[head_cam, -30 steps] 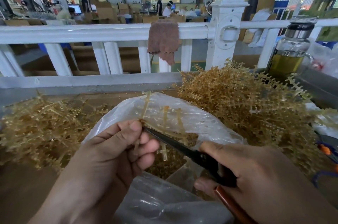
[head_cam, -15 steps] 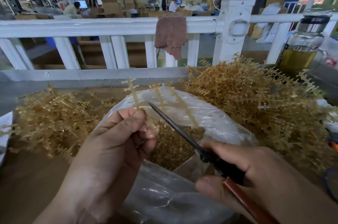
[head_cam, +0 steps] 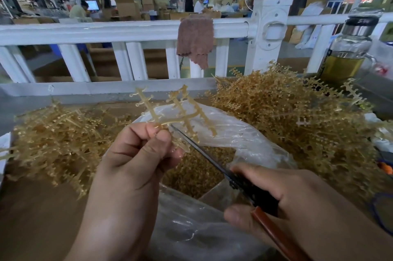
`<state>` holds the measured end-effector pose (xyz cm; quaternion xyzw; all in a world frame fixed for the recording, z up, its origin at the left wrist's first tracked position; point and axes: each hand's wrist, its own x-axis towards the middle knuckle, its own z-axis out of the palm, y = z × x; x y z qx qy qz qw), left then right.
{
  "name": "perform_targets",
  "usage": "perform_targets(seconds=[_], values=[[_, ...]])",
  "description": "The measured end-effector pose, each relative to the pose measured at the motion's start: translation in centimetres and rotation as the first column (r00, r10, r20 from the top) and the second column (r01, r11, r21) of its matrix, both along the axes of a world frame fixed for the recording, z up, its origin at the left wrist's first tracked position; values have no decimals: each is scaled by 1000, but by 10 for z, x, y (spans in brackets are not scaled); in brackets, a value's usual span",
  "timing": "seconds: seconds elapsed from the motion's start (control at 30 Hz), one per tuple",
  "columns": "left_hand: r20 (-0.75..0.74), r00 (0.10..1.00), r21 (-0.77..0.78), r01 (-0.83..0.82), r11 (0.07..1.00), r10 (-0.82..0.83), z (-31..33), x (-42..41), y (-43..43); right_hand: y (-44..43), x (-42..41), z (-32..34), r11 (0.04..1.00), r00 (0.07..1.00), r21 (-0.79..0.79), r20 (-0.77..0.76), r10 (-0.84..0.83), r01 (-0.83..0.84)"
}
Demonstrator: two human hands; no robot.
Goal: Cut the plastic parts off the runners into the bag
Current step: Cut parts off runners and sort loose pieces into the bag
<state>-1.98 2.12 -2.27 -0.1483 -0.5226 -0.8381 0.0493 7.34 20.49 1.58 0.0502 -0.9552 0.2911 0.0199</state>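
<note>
My left hand [head_cam: 136, 158] pinches an amber plastic runner [head_cam: 180, 116] and holds it up over the open clear plastic bag [head_cam: 244, 137]. Its branches fan upward, with small parts along them. My right hand [head_cam: 282, 197] grips black scissors [head_cam: 208, 158] with a red-brown handle. The blade tips touch the runner just beside my left thumb. Inside the bag lies a heap of cut amber parts [head_cam: 195, 173].
A pile of amber runners [head_cam: 297, 116] rises at the right and another pile [head_cam: 55, 137] lies at the left. A white railing [head_cam: 106, 30] with a brown cloth [head_cam: 194, 39] runs behind. A glass jar of yellow liquid [head_cam: 348, 52] stands at the far right.
My left hand has lifted and turned the runner, so more branches now stand above the bag. The scissor tips have followed up to the runner by my thumb.
</note>
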Motion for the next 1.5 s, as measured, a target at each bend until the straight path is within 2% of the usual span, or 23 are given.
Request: perform_targets(seconds=[0.13, 0.37, 0.8, 1.1, 1.5], values=[[-26, 1000, -13, -16, 1000, 16, -1, 0, 1, 3, 0, -1, 999, 999, 42, -46, 2, 0], [-47, 998, 4, -28, 1000, 29, 0, 0, 1, 3, -1, 0, 997, 1000, 79, -20, 7, -5], [-43, 998, -24, -39, 999, 38, 0, 2, 1, 1, -1, -3, 998, 999, 68, -40, -4, 6], [-37, 999, -30, -31, 999, 30, 0, 2, 1, 3, -1, -7, 998, 990, 63, -137, -15, 24], [-27, 1000, -8, -8, 1000, 8, 2, 4, 3, 2, -1, -6, 998, 987, 53, -161, -7, 16]])
